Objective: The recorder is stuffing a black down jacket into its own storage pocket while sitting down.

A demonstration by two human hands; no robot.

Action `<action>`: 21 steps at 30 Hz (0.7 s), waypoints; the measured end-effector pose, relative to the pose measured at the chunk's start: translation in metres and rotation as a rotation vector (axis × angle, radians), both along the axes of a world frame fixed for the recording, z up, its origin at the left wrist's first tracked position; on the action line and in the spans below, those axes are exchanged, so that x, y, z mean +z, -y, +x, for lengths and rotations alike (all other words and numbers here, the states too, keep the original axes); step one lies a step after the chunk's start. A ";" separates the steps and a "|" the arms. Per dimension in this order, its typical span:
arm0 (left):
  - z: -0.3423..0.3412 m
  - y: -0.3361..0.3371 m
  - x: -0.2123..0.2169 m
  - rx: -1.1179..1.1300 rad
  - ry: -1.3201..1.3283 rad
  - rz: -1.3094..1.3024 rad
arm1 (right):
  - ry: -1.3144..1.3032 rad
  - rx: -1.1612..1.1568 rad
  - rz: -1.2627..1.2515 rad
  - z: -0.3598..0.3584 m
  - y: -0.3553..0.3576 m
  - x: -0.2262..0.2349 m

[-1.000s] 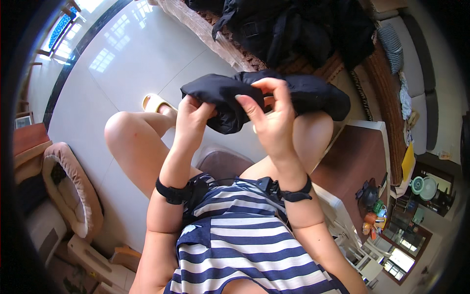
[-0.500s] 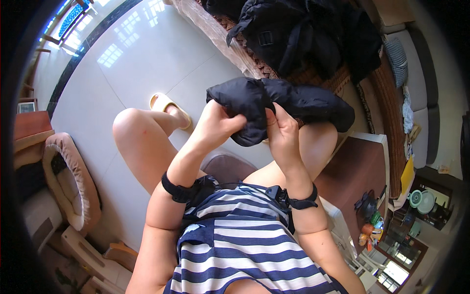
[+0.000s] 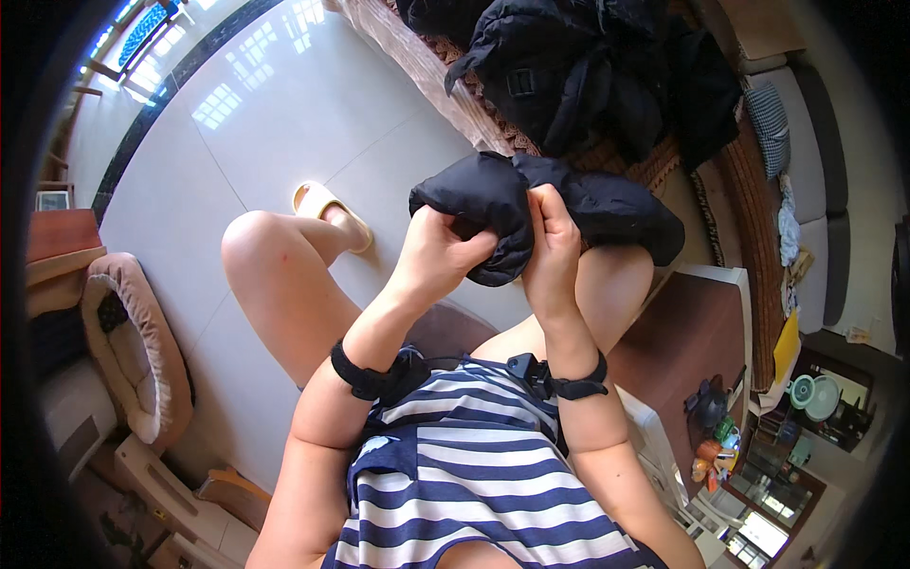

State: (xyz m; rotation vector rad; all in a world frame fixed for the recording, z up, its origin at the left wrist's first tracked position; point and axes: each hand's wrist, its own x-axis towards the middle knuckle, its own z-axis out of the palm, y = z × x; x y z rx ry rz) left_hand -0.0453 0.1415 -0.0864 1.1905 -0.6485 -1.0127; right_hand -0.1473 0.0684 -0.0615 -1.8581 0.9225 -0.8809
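A black, puffy padded garment piece (image 3: 611,209) lies over my right thigh and stretches across to the left between my hands. Its exact kind cannot be told. My left hand (image 3: 438,251) is closed on its left end, fingers curled into the folds and thumb lying along the fabric. Close beside it, my right hand (image 3: 552,242) pinches the middle, where the fabric gathers; its fingertips are partly hidden. Farther off, a heap of black padded clothing with a buckle (image 3: 559,81) rests on a brown woven cover.
A brown-topped table (image 3: 692,341) with small items stands at my right. To the left is a beige pet bed (image 3: 171,379) on the pale tiled floor (image 3: 284,123). My left foot wears a yellow slipper (image 3: 313,199). A grey sofa (image 3: 806,199) lies far right.
My left hand has shifted slightly right, toward my right hand, carrying the garment's left end with it. My right hand's fingers have curled tighter over the fabric.
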 end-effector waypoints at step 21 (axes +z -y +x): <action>0.018 0.002 -0.021 0.065 -0.006 0.080 | 0.001 0.157 -0.042 -0.005 0.003 0.009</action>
